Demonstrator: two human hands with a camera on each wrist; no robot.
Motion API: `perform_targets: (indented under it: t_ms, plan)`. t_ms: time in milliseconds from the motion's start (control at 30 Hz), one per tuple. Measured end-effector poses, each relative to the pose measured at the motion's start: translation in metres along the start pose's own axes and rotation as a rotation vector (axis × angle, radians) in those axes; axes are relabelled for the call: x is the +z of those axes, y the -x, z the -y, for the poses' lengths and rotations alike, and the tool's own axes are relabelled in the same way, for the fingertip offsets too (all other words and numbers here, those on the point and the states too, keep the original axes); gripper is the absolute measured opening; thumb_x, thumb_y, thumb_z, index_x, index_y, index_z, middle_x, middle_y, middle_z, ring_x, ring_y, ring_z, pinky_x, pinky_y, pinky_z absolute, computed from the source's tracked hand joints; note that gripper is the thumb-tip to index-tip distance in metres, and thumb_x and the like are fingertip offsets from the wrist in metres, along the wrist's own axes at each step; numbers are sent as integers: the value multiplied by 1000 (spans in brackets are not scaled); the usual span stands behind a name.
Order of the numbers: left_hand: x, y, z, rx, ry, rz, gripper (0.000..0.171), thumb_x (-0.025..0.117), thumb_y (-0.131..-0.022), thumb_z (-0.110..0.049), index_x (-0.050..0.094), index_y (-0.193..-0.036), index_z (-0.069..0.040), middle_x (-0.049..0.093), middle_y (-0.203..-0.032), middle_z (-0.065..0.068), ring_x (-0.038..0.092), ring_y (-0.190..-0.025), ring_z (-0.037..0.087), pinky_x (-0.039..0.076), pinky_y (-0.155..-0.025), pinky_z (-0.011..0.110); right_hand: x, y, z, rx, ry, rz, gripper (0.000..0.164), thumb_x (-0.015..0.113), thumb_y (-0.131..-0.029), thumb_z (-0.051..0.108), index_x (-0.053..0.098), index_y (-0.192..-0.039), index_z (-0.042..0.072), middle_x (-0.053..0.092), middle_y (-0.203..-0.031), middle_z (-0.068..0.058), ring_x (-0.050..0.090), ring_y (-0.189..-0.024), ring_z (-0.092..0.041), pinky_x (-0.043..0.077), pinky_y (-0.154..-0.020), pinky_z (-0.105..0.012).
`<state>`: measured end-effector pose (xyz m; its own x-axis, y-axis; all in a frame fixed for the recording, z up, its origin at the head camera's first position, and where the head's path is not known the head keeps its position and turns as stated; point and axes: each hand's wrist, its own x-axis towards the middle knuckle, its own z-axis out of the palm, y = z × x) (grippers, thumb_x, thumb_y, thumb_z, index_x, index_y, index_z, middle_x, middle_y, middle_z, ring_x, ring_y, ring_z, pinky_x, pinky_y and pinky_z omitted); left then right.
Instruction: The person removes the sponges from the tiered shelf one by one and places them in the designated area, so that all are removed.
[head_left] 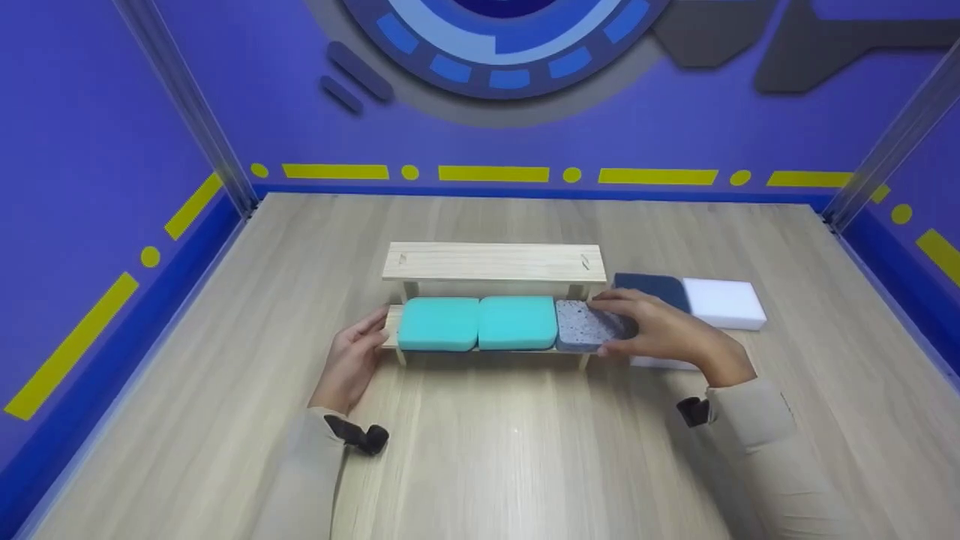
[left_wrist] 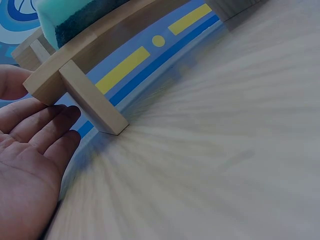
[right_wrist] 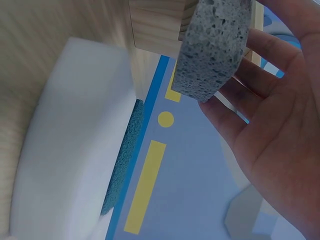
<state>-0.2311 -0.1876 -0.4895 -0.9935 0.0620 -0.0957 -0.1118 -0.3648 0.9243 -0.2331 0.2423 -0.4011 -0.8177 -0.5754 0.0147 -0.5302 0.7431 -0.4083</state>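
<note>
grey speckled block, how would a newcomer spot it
On the table stands a stepped wooden rack. The grey block is at the right end of its lower tier, in the right hand. Its pitted, dark-flecked surface distinguishes it from the two turquoise sponges alongside.

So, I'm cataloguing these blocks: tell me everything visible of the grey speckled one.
The grey speckled block has a pitted, pumice-like surface and rounded corners. It appears to lie flat on the lower step of the wooden stand, at its right end, close beside a teal sponge. The right hand grips its outer end.
</note>
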Motion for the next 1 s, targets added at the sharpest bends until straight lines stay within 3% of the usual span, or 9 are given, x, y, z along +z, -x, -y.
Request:
perform_targets:
  t_ms: [600, 833, 1000]
  plan:
    - [0, 1, 0, -1, -15, -6, 52, 44, -94, 6, 33, -145, 7, 32, -154, 20, 30, -143, 25, 24, -117, 36, -4, -2, 3, 13, 3, 20, 62, 77, -79, 24, 56, -134, 5, 52, -138, -17, 45, -129, -38, 41, -104, -54]
    - [0, 0, -1, 9, -24, 16, 53, 44, -94, 5, 29, -146, 9, 26, -155, 22, 24, -145, 28, 21, -119, 40, -3, -1, 1, 22, 12, 10, 64, 77, -79, 27, 56, -135, 6, 52, -138, -16, 44, -130, -39, 39, -105, -55]
    - [0, 1, -1, 2, -26, 16, 54, 44, -94, 6, 29, -146, 9, 27, -155, 22, 26, -144, 28, 24, -117, 38, -3, 0, 0, 36, 5, 18, 64, 77, -79, 28, 55, -136, 7, 51, -140, -16, 42, -132, -40, 38, -106, -56]
